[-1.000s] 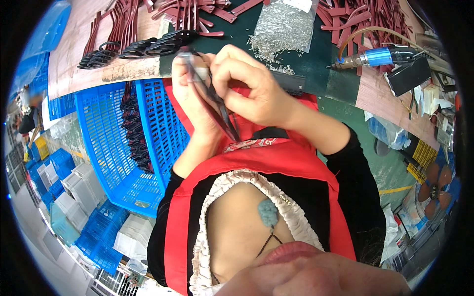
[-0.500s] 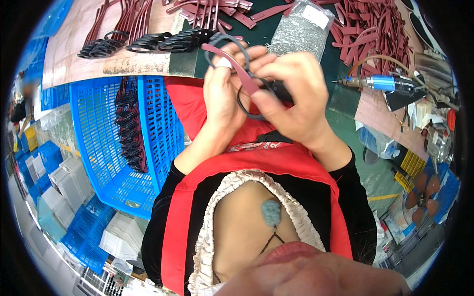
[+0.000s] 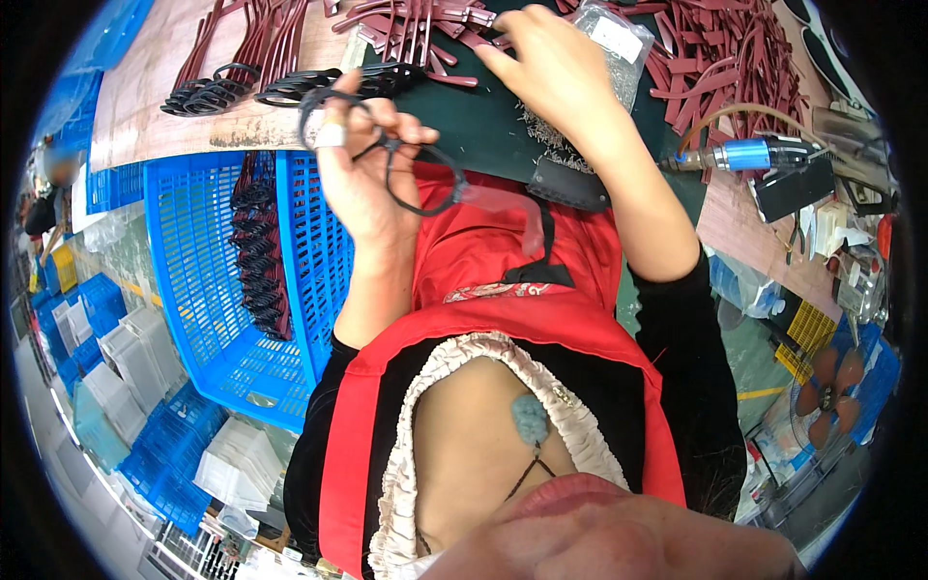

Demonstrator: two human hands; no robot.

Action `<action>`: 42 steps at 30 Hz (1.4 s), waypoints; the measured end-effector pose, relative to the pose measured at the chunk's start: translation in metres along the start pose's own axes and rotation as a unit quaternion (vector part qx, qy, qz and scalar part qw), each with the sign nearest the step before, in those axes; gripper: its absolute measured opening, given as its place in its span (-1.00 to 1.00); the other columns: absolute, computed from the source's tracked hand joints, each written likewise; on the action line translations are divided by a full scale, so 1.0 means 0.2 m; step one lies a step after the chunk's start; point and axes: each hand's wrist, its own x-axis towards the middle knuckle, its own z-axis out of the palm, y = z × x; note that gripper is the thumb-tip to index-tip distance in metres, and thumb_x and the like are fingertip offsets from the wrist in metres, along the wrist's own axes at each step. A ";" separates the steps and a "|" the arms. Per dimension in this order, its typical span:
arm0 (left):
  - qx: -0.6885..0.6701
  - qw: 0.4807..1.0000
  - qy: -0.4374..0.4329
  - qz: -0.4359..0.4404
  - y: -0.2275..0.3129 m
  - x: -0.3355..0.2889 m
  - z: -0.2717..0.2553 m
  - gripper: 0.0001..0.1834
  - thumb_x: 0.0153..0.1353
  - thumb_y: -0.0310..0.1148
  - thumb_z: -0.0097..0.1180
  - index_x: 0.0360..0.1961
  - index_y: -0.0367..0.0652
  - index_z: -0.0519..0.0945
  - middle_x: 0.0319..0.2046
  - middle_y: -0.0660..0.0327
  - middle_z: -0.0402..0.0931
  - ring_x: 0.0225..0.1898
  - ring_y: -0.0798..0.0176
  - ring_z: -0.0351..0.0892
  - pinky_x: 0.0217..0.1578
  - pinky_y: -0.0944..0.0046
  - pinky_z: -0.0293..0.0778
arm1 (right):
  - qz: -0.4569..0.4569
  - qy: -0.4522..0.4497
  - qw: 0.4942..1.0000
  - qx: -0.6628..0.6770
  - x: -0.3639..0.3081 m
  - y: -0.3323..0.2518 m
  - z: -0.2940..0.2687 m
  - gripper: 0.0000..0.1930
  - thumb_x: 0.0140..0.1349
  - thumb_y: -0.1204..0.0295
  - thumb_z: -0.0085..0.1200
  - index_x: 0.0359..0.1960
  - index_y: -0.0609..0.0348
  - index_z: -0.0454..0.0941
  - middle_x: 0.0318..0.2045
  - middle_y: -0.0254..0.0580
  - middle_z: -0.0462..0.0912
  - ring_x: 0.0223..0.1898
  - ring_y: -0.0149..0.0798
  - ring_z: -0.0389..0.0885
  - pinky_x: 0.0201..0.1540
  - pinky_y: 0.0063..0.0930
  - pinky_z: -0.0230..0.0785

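Note:
My left hand (image 3: 362, 169), a white wrap on one finger, grips a dark eyeglass frame (image 3: 456, 193) above my lap. From the frame's right end extends a reddish temple arm (image 3: 507, 205), blurred by motion. My right hand (image 3: 556, 72) reaches over the dark green mat with thumb and fingers apart. Its fingertips are at the edge of a bunch of dark red temple arms (image 3: 449, 17); whether they touch one, I cannot tell. Under my right wrist lie small loose metal pieces (image 3: 553, 145), beside a black block (image 3: 568, 184) at the table's front edge.
A clear bag (image 3: 619, 43) lies behind my right hand, with a pile of red temple arms (image 3: 720, 72) to its right. A blue-banded powered screwdriver (image 3: 744, 155) rests at the right. Assembled glasses (image 3: 208, 92) line the left; a blue basket (image 3: 184, 290) holds more glasses.
My right hand has let go of the glasses and moved up and away to the temple arms. My left hand has shifted left with the frame, whose attached temple now points right.

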 end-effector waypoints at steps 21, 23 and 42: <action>0.010 0.981 -0.124 -0.150 -0.14 0.00 -0.01 -0.33 0.54 0.05 -0.40 0.34 -0.33 0.29 -0.26 -0.01 0.57 -0.52 0.07 0.67 -0.51 0.07 0.72 | -0.017 -0.204 0.966 -0.157 -0.08 -0.02 -0.33 -0.74 0.20 0.31 0.21 -0.18 0.24 0.61 -0.45 -0.01 0.67 -0.37 0.05 0.70 -0.24 -0.19 0.56; 0.011 0.964 -0.156 -0.217 -0.15 -0.03 0.04 -0.36 0.54 0.01 -0.40 0.30 -0.37 0.29 -0.21 -0.07 0.59 -0.51 0.03 0.69 -0.54 0.12 0.69 | 0.013 -0.153 0.987 -0.048 -0.27 0.10 -0.36 -0.75 0.14 0.35 0.23 -0.25 0.26 0.58 -0.61 -0.07 0.60 -0.55 0.03 0.61 -0.40 -0.23 0.49; 0.160 0.874 -0.231 -0.397 -0.32 -0.26 0.26 -0.38 0.59 0.00 -0.38 0.46 -0.20 0.13 -0.14 -0.06 0.57 -0.50 0.13 0.62 -0.54 0.22 0.58 | 0.205 -0.037 0.888 0.409 -0.77 0.18 -0.35 -0.79 0.36 0.55 0.24 -0.03 0.39 0.58 -0.19 -0.20 0.70 -0.15 -0.40 0.68 -0.04 -0.47 0.55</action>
